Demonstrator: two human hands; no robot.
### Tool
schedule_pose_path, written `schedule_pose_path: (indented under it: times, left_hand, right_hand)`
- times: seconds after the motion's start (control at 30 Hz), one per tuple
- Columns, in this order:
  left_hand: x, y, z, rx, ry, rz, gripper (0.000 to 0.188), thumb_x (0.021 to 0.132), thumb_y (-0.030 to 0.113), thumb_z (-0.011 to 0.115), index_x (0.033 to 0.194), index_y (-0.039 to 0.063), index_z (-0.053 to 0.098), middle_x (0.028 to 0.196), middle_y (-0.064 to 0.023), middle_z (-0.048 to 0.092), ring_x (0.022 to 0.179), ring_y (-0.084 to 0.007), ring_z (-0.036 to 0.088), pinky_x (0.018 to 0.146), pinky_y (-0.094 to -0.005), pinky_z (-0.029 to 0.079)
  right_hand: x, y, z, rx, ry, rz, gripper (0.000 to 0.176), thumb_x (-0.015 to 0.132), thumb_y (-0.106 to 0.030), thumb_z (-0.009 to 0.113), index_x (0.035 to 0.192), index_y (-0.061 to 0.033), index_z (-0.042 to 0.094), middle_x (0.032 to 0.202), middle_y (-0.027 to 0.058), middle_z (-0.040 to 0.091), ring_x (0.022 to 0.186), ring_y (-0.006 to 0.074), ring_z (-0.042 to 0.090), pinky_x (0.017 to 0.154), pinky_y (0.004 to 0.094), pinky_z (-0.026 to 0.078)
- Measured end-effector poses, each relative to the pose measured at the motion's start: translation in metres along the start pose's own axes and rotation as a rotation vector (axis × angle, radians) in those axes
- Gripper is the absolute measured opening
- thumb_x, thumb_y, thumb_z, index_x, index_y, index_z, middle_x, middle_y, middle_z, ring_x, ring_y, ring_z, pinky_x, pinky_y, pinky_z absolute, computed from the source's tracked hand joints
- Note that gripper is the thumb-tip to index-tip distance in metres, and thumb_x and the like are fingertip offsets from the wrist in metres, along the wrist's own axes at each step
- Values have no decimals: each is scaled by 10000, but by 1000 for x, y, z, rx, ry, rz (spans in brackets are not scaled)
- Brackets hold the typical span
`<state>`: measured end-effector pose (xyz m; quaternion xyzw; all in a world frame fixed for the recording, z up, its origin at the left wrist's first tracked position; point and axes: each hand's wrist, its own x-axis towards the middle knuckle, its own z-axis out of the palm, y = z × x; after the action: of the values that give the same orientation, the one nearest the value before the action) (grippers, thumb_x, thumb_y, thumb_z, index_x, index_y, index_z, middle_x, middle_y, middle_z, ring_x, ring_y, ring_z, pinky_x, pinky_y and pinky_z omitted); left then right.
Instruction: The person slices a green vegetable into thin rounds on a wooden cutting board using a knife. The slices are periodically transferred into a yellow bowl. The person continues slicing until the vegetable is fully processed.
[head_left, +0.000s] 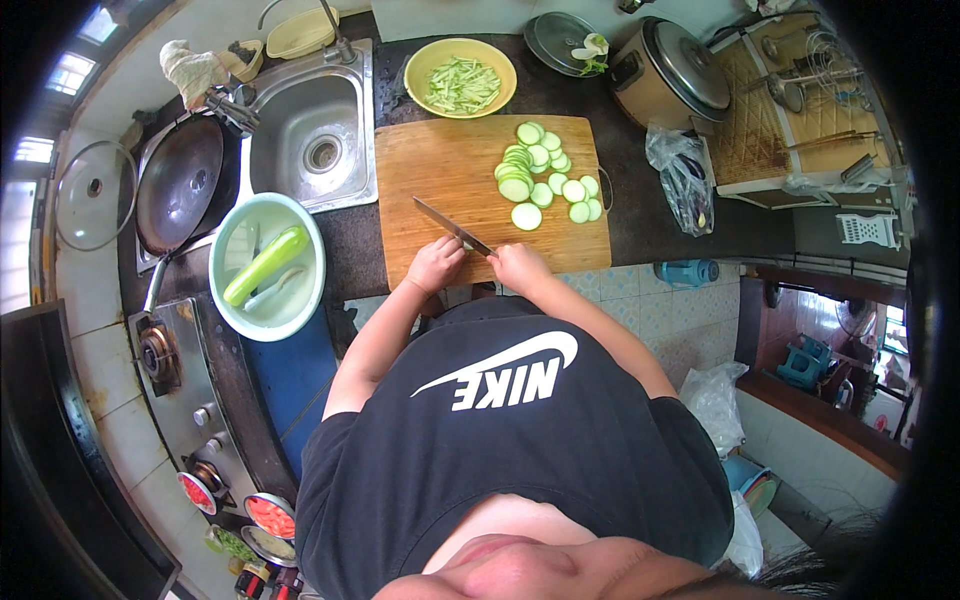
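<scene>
A wooden cutting board (442, 165) lies in front of me. My right hand (520, 267) is closed on the handle of a kitchen knife (450, 225), whose blade points up and left over the board. Beside the blade, at the board's near edge, my left hand (437, 264) has its fingers bent on a small pale piece, mostly hidden. Round pale green slices, apparently zucchini (526, 217), lie in overlapping groups on the board's right half. Behind the board stands a yellow bowl (412, 79) of green strips (463, 85).
At left, a pale basin (318, 262) holds a long green vegetable (266, 265) in water, near the steel sink (277, 142) and a wok (180, 184). A rice cooker (634, 75) and a plastic bag (686, 180) stand to the right. A gas stove (184, 375) is lower left.
</scene>
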<state>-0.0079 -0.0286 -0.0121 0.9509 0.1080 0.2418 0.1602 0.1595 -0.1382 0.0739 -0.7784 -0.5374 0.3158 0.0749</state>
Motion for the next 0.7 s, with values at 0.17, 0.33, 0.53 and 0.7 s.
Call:
schedule_pose_path:
  times: [0.17, 0.33, 0.53, 0.7]
  left_hand:
    - [2, 0, -2, 0, -17, 12, 103, 699, 91, 623, 780, 53, 574, 937, -74, 608, 870, -234, 602, 676, -331, 524]
    - [2, 0, -1, -7, 3, 11, 93, 699, 90, 620, 775, 64, 572, 909, -67, 600, 831, -229, 598, 652, -332, 521]
    - [0, 0, 0, 12, 11, 4, 74, 703, 96, 624, 761, 82, 580, 888, -50, 597, 798, -212, 596, 616, -326, 513]
    - [1, 0, -2, 19, 44, 30, 73, 701, 100, 630, 756, 83, 585, 873, -48, 599, 790, -209, 596, 613, -321, 512]
  right_hand:
    - [8, -1, 10, -16, 15, -14, 332, 889, -279, 549, 788, 11, 675, 780, 242, 652, 760, 393, 652, 696, 492, 513]
    - [22, -3, 14, 44, 85, -8, 324, 882, -288, 559, 794, 5, 667, 761, 236, 645, 740, 419, 632, 692, 494, 504]
    - [10, 3, 9, 50, 25, -33, 324, 892, -285, 549, 809, 2, 675, 784, 232, 655, 761, 397, 648, 699, 485, 514]
    - [14, 1, 20, 2, 11, -20, 339, 890, -290, 552, 795, 13, 672, 782, 238, 652, 758, 400, 647, 692, 487, 514]
